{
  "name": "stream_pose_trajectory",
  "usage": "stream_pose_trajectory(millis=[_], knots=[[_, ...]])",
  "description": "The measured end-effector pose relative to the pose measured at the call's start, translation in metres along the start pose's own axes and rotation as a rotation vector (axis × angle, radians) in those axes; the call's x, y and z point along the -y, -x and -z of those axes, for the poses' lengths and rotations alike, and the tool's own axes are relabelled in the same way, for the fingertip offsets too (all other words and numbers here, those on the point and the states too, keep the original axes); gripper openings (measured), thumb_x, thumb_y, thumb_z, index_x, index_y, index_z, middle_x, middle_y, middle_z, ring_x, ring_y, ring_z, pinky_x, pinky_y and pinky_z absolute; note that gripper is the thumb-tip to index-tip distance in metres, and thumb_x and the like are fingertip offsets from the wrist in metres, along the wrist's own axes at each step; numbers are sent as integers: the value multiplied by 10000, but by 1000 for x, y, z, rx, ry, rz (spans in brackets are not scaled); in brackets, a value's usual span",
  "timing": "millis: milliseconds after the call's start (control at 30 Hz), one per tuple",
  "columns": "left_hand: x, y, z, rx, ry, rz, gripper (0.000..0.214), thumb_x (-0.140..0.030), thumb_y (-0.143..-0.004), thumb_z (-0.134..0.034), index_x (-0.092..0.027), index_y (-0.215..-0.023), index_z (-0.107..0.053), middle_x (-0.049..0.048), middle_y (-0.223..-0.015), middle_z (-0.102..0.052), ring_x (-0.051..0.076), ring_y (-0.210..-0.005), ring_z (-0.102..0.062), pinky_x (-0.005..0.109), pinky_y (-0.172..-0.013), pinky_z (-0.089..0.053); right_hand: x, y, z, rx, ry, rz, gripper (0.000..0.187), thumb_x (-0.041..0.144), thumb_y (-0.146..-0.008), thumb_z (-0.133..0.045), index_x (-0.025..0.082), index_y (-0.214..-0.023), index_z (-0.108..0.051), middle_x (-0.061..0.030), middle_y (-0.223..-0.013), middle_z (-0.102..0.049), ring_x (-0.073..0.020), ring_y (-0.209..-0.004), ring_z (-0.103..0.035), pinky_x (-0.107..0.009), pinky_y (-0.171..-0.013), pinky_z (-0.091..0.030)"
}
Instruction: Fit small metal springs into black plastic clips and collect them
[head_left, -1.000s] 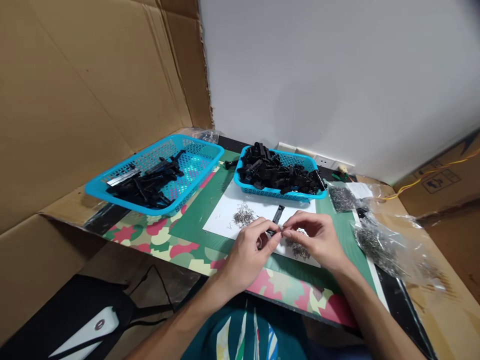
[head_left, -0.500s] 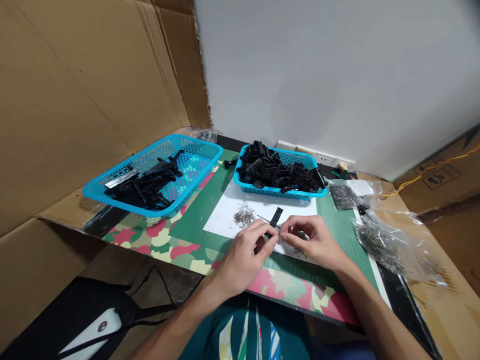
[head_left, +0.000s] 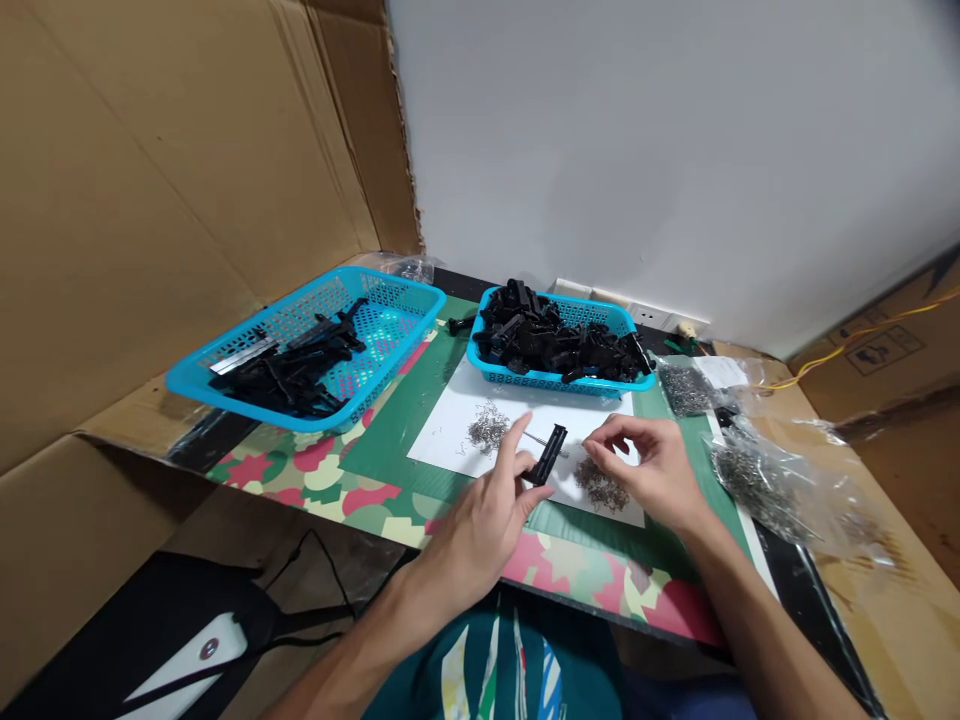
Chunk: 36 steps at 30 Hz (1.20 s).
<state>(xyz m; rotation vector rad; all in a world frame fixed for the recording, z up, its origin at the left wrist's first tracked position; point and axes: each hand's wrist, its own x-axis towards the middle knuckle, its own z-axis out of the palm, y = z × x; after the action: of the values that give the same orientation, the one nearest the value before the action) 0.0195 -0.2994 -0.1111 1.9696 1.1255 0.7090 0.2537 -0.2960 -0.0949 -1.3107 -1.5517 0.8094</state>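
Note:
A slim black plastic part (head_left: 549, 458) is gripped in my left hand (head_left: 491, 510), thumb below it and index finger raised. Behind that part a thin metal rod (head_left: 534, 437) sticks out to the left; whether it lies on the paper or is attached, I cannot tell. My right hand (head_left: 652, 470) hovers apart from the part, thumb and index finger curled close together over a pile of small metal springs (head_left: 600, 487). Anything between those fingertips is too small to make out. Another pile of small wire springs (head_left: 488, 428) lies on the white paper (head_left: 442, 440), left of the part.
A blue basket (head_left: 559, 380) heaped with black parts stands at the back. To the left is a larger blue basket (head_left: 390, 375) with black strips. Plastic bags of metal pieces (head_left: 757, 490) lie on the right. Cardboard (head_left: 187, 150) walls the left side.
My hands, close together before at the black part, have separated. The right hand moved right, over the nearer spring pile. The part has turned in my left hand, whose index finger has lifted.

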Motion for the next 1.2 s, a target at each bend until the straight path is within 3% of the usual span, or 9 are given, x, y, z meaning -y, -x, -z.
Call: stream_pose_trajectory(millis=[133,233,333,500,667,833,1200], knots=[[1,7,-1,80,-107,-8,394,-249,-1072,-498,-304,-1455,-572,52,-1167,-789,260,-1116,-756,343,-892,-583,2,-1,-2,38,73,-26,153,255,-870,-706,180,-742,-743,-6,-646,-681,-149,-616,-560,-292,-628,-429],[3,7,-3,91,-112,-4,360,-212,-1049,-525,-274,-1386,-636,43,-1142,-801,253,-1102,-759,336,-892,-587,2,-1,-7,148,165,-58,153,226,-878,-676,181,-748,-743,-11,-661,-703,-149,-612,-553,-286,-606,-417],[8,6,-6,95,-95,-11,350,-228,-1044,-553,-271,-1379,-644,44,-1176,-798,252,-1117,-753,342,-912,-586,-1,-1,-13,208,280,-33,141,199,-890,-666,192,-779,-752,-10,-695,-727,-157,-633,-564,-309,-657,-417],[10,5,-6,105,-86,-12,340,-196,-1041,-547,-258,-1353,-666,45,-1113,-806,249,-1063,-769,334,-869,-591,-3,1,-18,194,419,44,162,211,-929,-655,210,-788,-733,-16,-754,-753,-184,-695,-594,-363,-784,-409],[7,5,-5,102,-112,-28,348,-174,-1029,-571,-226,-1358,-672,60,-1072,-816,262,-1039,-775,348,-862,-595,-3,1,-22,177,467,88,139,203,-922,-664,204,-794,-717,1,-692,-703,-166,-644,-566,-365,-787,-377],[7,5,-6,106,-110,-23,363,-158,-1039,-554,-192,-1385,-657,96,-1160,-804,269,-1112,-763,347,-872,-600,-3,2,-22,178,486,113,144,200,-925,-655,200,-792,-708,4,-681,-685,-160,-632,-556,-361,-777,-364],[6,5,-5,102,-125,-41,329,-173,-1027,-586,-220,-1342,-672,69,-1119,-812,265,-1078,-773,348,-876,-601,-4,3,-21,186,503,133,163,200,-957,-619,206,-824,-713,-9,-719,-703,-179,-666,-583,-367,-788,-357]])
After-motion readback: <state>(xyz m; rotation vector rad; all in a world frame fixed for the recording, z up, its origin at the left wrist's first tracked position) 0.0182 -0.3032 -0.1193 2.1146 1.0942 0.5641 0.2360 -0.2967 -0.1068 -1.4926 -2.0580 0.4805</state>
